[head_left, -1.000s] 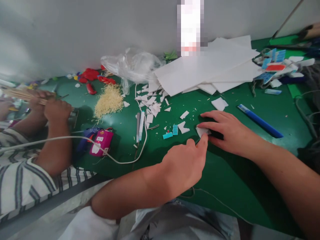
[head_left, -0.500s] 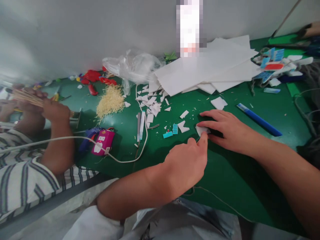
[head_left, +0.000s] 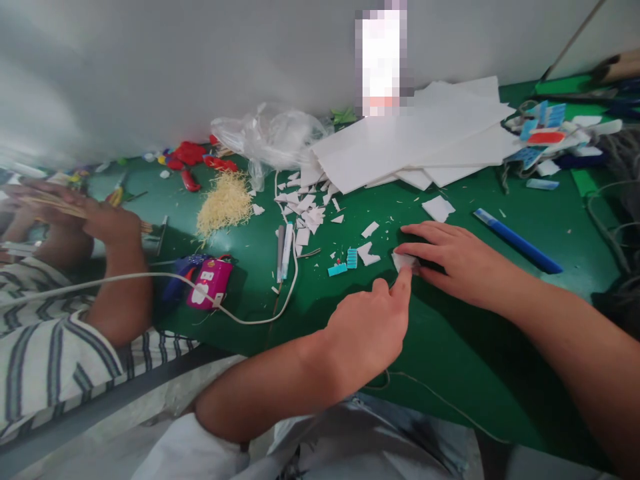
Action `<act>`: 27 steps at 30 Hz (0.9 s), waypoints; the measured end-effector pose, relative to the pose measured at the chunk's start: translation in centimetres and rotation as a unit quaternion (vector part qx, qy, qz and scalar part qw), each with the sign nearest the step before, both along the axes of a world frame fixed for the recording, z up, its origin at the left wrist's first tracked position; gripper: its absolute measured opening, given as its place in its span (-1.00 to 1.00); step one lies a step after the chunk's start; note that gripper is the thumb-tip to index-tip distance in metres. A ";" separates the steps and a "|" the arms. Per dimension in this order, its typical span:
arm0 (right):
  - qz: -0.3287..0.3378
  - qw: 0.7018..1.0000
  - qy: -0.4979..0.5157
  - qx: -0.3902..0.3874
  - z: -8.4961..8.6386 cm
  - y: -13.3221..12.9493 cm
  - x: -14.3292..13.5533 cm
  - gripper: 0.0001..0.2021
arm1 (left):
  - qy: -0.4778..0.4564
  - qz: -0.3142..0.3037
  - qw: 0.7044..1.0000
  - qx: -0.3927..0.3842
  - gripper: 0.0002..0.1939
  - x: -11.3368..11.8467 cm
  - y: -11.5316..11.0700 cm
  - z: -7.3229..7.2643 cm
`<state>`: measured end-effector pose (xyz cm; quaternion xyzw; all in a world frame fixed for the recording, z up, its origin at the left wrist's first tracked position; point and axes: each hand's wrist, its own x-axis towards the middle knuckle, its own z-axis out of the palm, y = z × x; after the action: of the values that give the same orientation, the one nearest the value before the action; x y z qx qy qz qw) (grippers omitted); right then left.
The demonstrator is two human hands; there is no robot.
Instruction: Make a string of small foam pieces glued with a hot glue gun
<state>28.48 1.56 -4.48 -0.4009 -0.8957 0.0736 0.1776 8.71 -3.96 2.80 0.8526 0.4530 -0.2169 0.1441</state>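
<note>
A small white piece that looks like foam sheet lies flat on the green table. My right hand has it between thumb and index finger, with its other fingers stretched over the table. From the near side, my left hand reaches in, its index fingertip pressed onto the piece. The other left fingers are curled, and whatever they may hold is hidden. Just left of the piece are a notched white scrap and a ribbed light-blue piece. A torn white scrap lies beyond my right hand.
White sheets are stacked at the back, beside clear plastic and white offcuts. A blue cutter-like tool lies right. Left are yellow shreds, a pink box, a white cable and a co-worker's hand holding sticks.
My left hand has drawn back very slightly towards me and to the left, its index finger still on the white piece. My right hand keeps its place. The view has shifted a little.
</note>
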 end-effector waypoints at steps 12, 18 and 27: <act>0.003 1.000 -0.001 -0.012 -0.3 0.3 0.5 -0.65 | 0.017 -0.020 1.000 0.009 -0.12 -0.5 -0.4 0.0; -0.005 1.000 -0.001 -0.004 -0.5 0.2 0.4 -0.67 | 0.011 -0.030 0.999 0.022 -0.15 -1.0 -0.8 -0.3; -0.003 1.000 0.002 -0.006 -0.6 0.3 0.5 -0.65 | 0.020 -0.022 1.000 0.005 -0.14 -2.0 -1.3 -0.5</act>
<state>29.01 1.88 -5.04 -0.4042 -0.8939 0.0787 0.1769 6.71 -5.28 2.35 0.8586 0.4378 -0.2350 0.1260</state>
